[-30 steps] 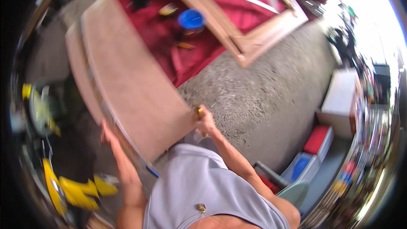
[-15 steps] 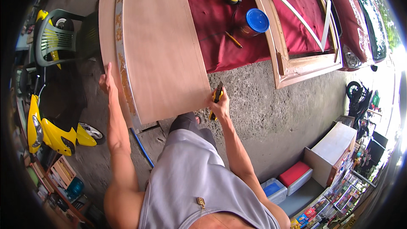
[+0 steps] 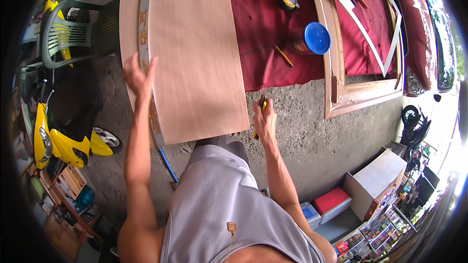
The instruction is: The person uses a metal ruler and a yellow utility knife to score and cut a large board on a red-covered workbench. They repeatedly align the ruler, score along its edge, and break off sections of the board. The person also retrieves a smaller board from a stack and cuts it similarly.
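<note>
A long plywood sheet [image 3: 195,53] lies in front of me, with a worn metal straightedge [image 3: 145,24] running lengthwise along its left part. My left hand [image 3: 140,75] is over the straightedge, fingers spread and thumb apart; whether it touches the metal I cannot tell. Just off the sheet's right edge, my right hand [image 3: 264,121] is closed around a yellow and black utility knife [image 3: 263,103], which points away from me. The fingers partly cover the knife's handle.
On the red cloth [image 3: 261,24] are a tape measure [image 3: 289,1], a pencil [image 3: 284,56] and a blue-lidded container [image 3: 317,38]. A wooden frame [image 3: 360,98] lies at the right. A green chair [image 3: 68,39] and yellow motorbike [image 3: 63,148] stand left.
My left hand has moved from the sheet's left edge onto the straightedge area, its fingers spreading. My right hand with the knife has shifted away from the sheet's right edge.
</note>
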Tool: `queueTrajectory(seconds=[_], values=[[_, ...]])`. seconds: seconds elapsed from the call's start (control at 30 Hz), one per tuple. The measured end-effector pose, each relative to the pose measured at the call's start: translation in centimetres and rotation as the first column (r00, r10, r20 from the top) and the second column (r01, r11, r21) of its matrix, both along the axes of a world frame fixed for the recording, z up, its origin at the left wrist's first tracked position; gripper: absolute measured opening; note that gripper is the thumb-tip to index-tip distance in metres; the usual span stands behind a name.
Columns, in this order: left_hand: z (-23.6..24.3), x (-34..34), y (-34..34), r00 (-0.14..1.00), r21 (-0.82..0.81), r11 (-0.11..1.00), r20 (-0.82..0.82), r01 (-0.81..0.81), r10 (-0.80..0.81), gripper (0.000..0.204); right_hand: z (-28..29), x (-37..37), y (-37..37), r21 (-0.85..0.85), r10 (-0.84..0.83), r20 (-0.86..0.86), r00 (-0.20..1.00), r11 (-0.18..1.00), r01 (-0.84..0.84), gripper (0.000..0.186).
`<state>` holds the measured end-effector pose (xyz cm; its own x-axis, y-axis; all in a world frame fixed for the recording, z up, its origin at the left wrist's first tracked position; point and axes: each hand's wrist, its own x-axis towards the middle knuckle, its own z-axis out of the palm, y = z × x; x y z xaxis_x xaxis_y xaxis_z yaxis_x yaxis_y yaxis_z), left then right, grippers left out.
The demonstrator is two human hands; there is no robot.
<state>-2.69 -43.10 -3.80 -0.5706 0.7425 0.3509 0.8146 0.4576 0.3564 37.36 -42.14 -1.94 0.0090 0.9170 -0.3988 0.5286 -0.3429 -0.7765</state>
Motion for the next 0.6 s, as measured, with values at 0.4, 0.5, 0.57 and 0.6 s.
queueTrajectory(seconds=[0.4, 0.5, 0.57, 0.6], values=[[-4.9, 9.1, 14.4, 0.954, -0.023, 0.954, -0.033, 0.298, -0.299, 0.062, -0.4, -15.3, 26.0, 0.278, 0.307, 0.019, 0.952, 0.913, -0.3, 0.025], [-4.5, 9.3, 14.7, 0.96, -0.064, 0.959, -0.015, 0.277, -0.279, 0.063, -1.0, -19.2, 31.4, 0.156, 0.346, 0.045, 0.937, 0.924, -0.349, 0.029], [-4.3, 9.5, 14.8, 0.966, -0.105, 0.961, 0.013, 0.257, -0.258, 0.064, -1.3, -21.6, 34.1, 0.133, 0.368, 0.098, 0.925, 0.916, -0.378, 0.033], [-4.3, 9.5, 14.8, 0.968, -0.126, 0.959, 0.033, 0.253, -0.251, 0.064, -1.4, -22.8, 35.3, 0.154, 0.373, 0.142, 0.917, 0.907, -0.392, 0.034]])
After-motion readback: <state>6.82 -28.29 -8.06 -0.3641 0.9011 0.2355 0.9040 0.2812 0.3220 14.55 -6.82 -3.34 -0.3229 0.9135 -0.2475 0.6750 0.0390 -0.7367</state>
